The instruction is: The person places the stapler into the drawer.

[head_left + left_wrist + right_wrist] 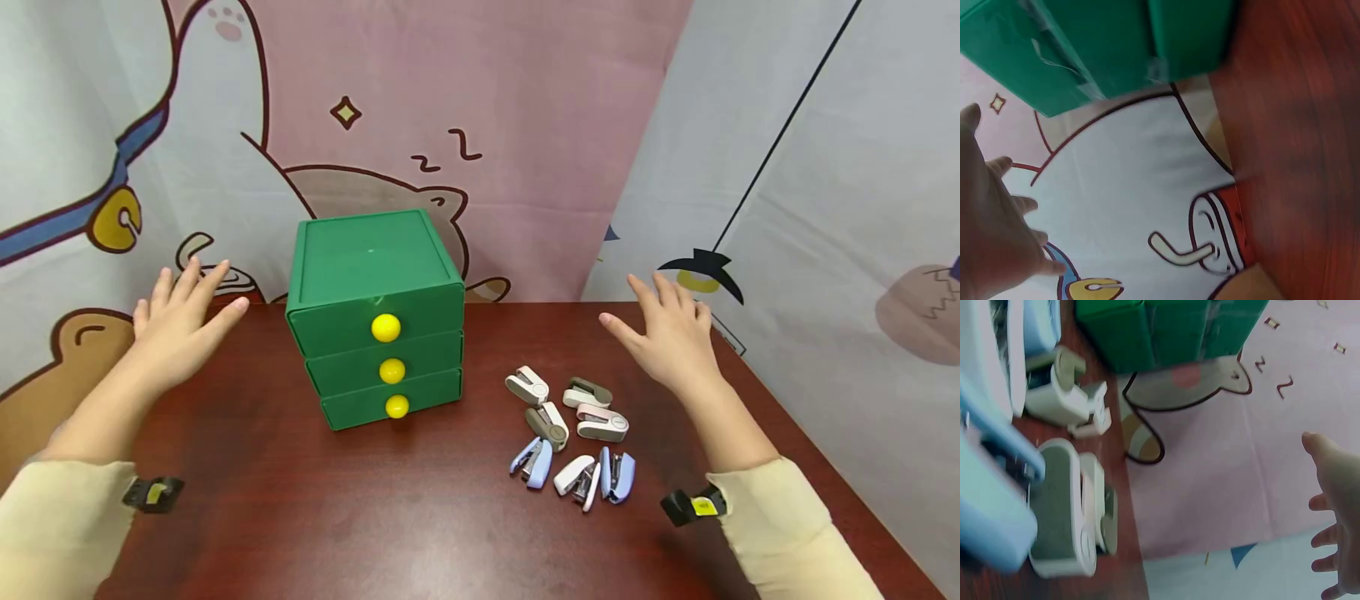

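Observation:
My left hand (178, 329), fingers spread and holding nothing, hovers left of a green drawer box (371, 258). The box has three stacked drawers, each with a round yellow knob (386, 327), all pushed in. On the right, my right hand (671, 337) is raised with spread fingers, beyond a group of small staplers. A white stapler (527, 386), a brown and white one (587, 392), a pale pink one (602, 422) and a blue one (617, 475) lie among them. In the right wrist view the staplers (1060, 509) show close up at left, the right hand (1341, 506) apart from them.
A dark red-brown wooden table (300, 517) carries everything. Behind it hangs a printed curtain (555, 125) with cartoon animals, which runs along the right side too. Each wrist wears a black strap; one strap (153, 494) shows at the left sleeve.

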The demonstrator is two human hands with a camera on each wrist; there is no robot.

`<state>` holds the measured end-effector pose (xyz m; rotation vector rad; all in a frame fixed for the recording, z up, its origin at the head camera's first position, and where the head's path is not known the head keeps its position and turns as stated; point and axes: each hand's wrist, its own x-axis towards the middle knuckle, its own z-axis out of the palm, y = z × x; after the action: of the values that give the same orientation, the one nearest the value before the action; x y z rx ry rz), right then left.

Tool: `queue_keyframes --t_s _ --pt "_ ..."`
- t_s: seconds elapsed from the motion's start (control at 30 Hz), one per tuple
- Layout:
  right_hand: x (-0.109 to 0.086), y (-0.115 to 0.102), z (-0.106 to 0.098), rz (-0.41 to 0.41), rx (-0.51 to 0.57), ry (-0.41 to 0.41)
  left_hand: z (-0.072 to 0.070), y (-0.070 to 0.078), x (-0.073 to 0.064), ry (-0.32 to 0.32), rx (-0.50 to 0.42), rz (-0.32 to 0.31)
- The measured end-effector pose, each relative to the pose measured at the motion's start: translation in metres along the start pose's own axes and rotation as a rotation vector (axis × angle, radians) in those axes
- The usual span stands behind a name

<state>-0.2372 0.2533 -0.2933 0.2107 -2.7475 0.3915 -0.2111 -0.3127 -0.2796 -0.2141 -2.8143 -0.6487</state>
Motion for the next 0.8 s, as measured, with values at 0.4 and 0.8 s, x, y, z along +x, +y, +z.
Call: queue_keyframes --t_s 0.4,0.8 --pt "-0.014 -0.044 0.003 -0.115 0.173 0.23 0.007 0.031 -0.003 0.115 -0.407 0.127" --pt "-0.021 -0.102 0.013 -0.325 0.399 0.434 0.023 0.049 -0.005 0.16 -0.587 0.127"
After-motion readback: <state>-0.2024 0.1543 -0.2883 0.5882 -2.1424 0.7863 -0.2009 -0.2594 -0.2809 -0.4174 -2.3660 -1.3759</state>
